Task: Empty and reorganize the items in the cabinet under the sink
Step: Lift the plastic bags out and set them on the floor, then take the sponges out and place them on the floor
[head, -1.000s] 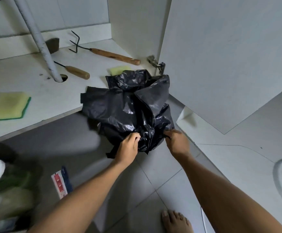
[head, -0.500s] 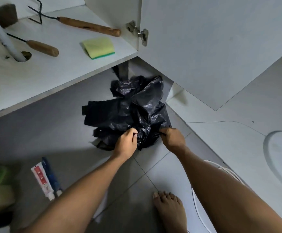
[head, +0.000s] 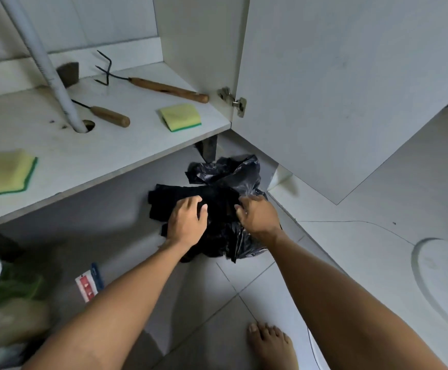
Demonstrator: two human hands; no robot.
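The black bin bags [head: 217, 198] lie bunched on the floor below the cabinet shelf [head: 110, 156], at 12 o'clock from both hands. The left hand [head: 187, 222] is laid on the pile, fingers loosely curled; the right hand [head: 257, 216] is pinching the plastic. Both are equally near. On the shelf are counted two sponges, two wooden-handled tools, one brush.
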